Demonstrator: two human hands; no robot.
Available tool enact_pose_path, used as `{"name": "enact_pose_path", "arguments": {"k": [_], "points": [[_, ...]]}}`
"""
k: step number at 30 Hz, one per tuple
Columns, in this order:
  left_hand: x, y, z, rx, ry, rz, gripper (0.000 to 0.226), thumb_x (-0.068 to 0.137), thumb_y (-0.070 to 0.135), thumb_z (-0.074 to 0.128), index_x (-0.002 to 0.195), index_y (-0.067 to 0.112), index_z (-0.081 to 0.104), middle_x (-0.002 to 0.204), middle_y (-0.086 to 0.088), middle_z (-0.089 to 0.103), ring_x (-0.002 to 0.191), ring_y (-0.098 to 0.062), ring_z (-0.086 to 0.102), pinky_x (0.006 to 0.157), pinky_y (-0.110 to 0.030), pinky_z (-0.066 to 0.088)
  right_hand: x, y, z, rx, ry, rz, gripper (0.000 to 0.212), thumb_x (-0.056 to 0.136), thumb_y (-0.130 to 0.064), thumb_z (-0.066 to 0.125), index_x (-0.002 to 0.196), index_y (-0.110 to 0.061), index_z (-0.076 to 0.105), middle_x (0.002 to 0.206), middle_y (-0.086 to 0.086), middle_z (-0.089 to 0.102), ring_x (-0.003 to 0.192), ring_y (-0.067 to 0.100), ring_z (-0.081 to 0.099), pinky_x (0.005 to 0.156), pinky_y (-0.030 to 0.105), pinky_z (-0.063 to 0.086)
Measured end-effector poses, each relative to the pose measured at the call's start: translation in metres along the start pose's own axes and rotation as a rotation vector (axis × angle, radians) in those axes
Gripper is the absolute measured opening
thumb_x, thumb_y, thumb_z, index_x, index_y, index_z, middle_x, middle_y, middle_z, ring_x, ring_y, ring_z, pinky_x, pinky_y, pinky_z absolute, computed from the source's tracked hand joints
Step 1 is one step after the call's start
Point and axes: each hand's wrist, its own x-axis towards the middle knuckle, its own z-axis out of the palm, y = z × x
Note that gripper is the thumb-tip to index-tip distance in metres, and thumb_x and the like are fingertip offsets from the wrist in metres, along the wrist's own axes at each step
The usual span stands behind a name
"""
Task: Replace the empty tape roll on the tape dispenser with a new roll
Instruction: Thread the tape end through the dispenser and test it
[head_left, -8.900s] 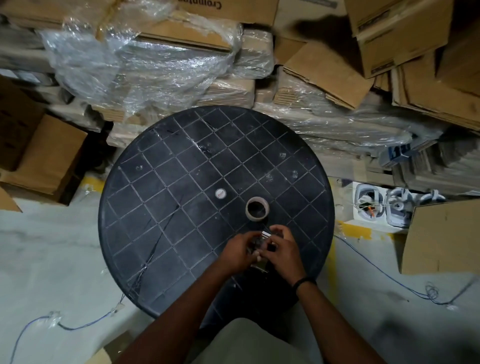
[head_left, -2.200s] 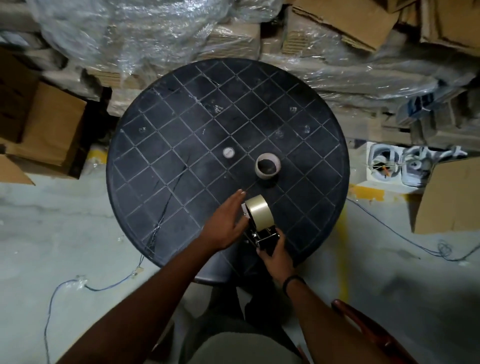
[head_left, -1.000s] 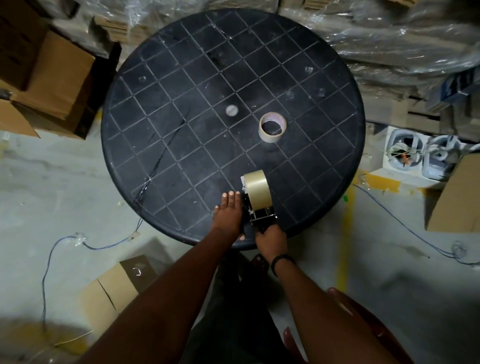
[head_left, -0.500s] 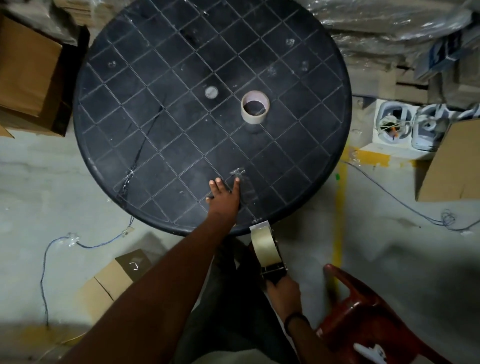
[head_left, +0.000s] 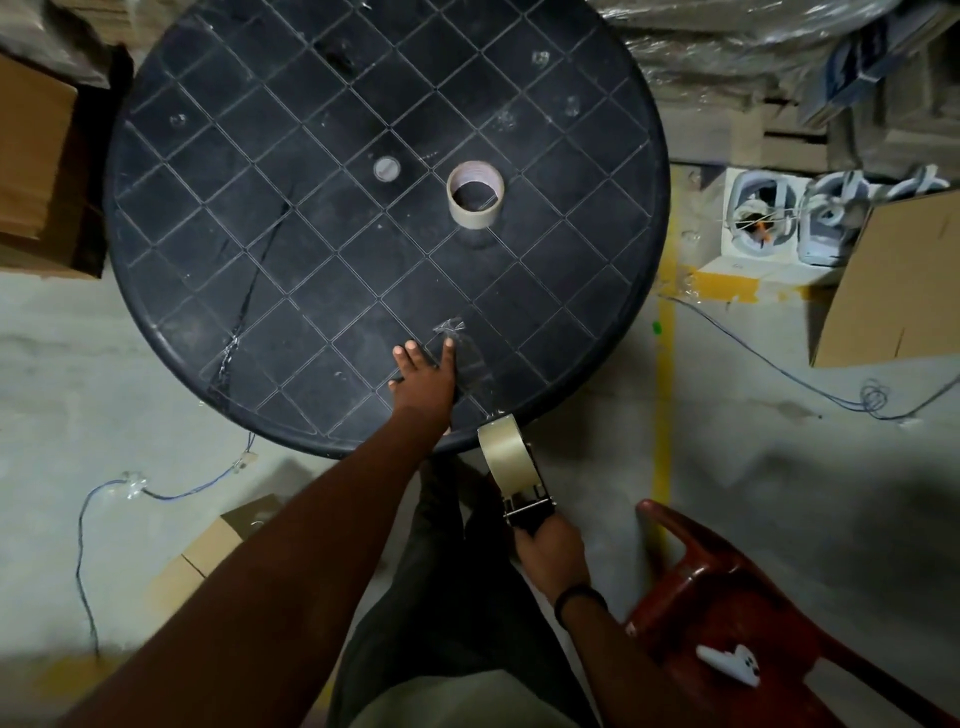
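My right hand (head_left: 548, 548) grips the handle of the tape dispenser (head_left: 524, 501), held just off the near edge of the round black table (head_left: 218, 171). A full tan tape roll (head_left: 506, 454) sits on the dispenser. A clear strip of tape (head_left: 465, 353) runs from the roll up onto the tabletop. My left hand (head_left: 426, 376) lies flat on the table with fingers spread, pressing beside that strip. The empty cardboard tape core (head_left: 475, 195) stands on the table, farther back and right of the centre.
A red plastic chair (head_left: 737, 613) with a small white object (head_left: 730, 670) on it stands at my lower right. Cardboard boxes (head_left: 893, 286) and plastic-wrapped stacks ring the table. A blue wire (head_left: 779, 364) trails over the floor. A small carton (head_left: 218, 545) lies at lower left.
My right hand pulled the dispenser off the table toward me, drawing out a strip of tape. My left hand stayed pressed on the tabletop. My view shifted downward.
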Motion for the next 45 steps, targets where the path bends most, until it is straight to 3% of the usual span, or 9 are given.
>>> {"name": "enact_pose_path", "arguments": {"k": [11, 18, 21, 24, 28, 31, 36, 41, 45], "points": [[0.001, -0.003, -0.001, 0.026, -0.030, 0.015, 0.136, 0.072, 0.013, 0.087, 0.157, 0.024, -0.018, 0.157, -0.040, -0.015, 0.148, -0.056, -0.010, 0.113, -0.068, 0.029, -0.030, 0.055, 0.000, -0.217, -0.148, 0.375, 0.032, 0.094, -0.036, 0.057, 0.116, -0.016, 0.067, 0.121, 0.011, 0.070, 0.114, 0.030, 0.066, 0.089, 0.030, 0.050], [0.001, -0.001, -0.003, 0.059, -0.078, 0.004, 0.142, 0.068, 0.016, 0.091, 0.157, 0.024, -0.019, 0.158, -0.039, -0.016, 0.148, -0.056, -0.012, 0.114, -0.069, 0.026, -0.041, 0.017, -0.026, -0.185, -0.131, 0.189, 0.023, 0.096, -0.035, 0.056, 0.090, -0.015, 0.067, 0.105, 0.012, 0.072, 0.100, 0.030, 0.068, 0.076, 0.031, 0.046], [-0.002, -0.003, -0.015, 0.075, -0.141, -0.002, 0.137, 0.071, 0.019, 0.090, 0.158, 0.026, -0.015, 0.159, -0.038, -0.011, 0.149, -0.056, -0.007, 0.114, -0.066, 0.028, -0.037, -0.031, -0.055, 0.011, -0.182, 0.121, 0.028, 0.092, -0.027, 0.062, 0.090, -0.001, 0.070, 0.085, 0.018, 0.073, 0.079, 0.030, 0.070, 0.069, 0.034, 0.051], [-0.005, -0.009, -0.041, 0.043, -0.129, 0.080, 0.095, 0.084, 0.025, 0.077, 0.159, 0.023, 0.018, 0.154, -0.028, 0.034, 0.144, -0.044, 0.030, 0.113, -0.054, 0.038, -0.040, -0.080, -0.082, 0.389, -0.353, 0.132, 0.017, 0.090, -0.019, 0.066, 0.077, -0.009, 0.064, 0.057, 0.008, 0.060, 0.045, 0.020, 0.055, 0.046, 0.028, 0.043], [-0.019, -0.026, -0.075, -0.559, -0.181, 0.134, 0.033, 0.090, 0.007, 0.070, 0.122, 0.011, 0.067, 0.112, -0.013, 0.071, 0.105, -0.030, 0.067, 0.083, -0.033, 0.053, -0.036, -0.129, -0.106, 0.744, -0.620, 0.216, 0.023, 0.089, -0.022, 0.066, 0.068, -0.014, 0.066, 0.057, 0.004, 0.057, 0.043, 0.016, 0.051, 0.043, 0.023, 0.041], [-0.037, -0.031, -0.096, -1.228, -0.160, 0.051, 0.031, 0.092, -0.007, 0.058, 0.118, 0.004, 0.072, 0.096, -0.013, 0.075, 0.086, -0.026, 0.067, 0.072, -0.033, 0.054, -0.030, -0.151, -0.120, 0.909, -0.782, 0.238, 0.015, 0.080, -0.027, 0.068, 0.071, -0.015, 0.066, 0.056, -0.001, 0.054, 0.042, 0.012, 0.048, 0.040, 0.021, 0.040], [-0.047, -0.044, -0.135, -1.464, -0.101, 0.063, 0.032, 0.092, -0.005, 0.059, 0.118, 0.005, 0.073, 0.098, -0.007, 0.079, 0.084, -0.014, 0.073, 0.069, -0.024, 0.058, -0.028, -0.182, -0.128, 1.013, -0.946, 0.173, 0.016, 0.085, -0.029, 0.062, 0.083, -0.013, 0.065, 0.055, -0.003, 0.051, 0.038, 0.009, 0.045, 0.038, 0.020, 0.038], [-0.046, -0.079, -0.171, -1.586, -0.052, 0.025, 0.033, 0.088, -0.006, 0.055, 0.106, 0.010, 0.078, 0.096, -0.008, 0.079, 0.084, -0.024, 0.069, 0.071, -0.028, 0.058, -0.038, -0.226, -0.127, 0.755, -0.724, 0.115, 0.026, 0.092, -0.031, 0.056, 0.090, -0.009, 0.069, 0.061, 0.001, 0.050, 0.046, 0.014, 0.047, 0.046, 0.022, 0.037], [-0.039, -0.097, -0.191, -1.827, -0.190, 0.054, 0.031, 0.096, 0.028, 0.048, 0.109, 0.009, 0.068, 0.097, -0.011, 0.074, 0.086, -0.026, 0.071, 0.081, -0.039, 0.057, -0.039, -0.257, -0.128, 0.200, -0.286, -0.207, 0.015, 0.082, -0.026, 0.068, 0.091, -0.016, 0.062, 0.071, -0.001, 0.062, 0.062, 0.014, 0.057, 0.059, 0.034, 0.045]]}}
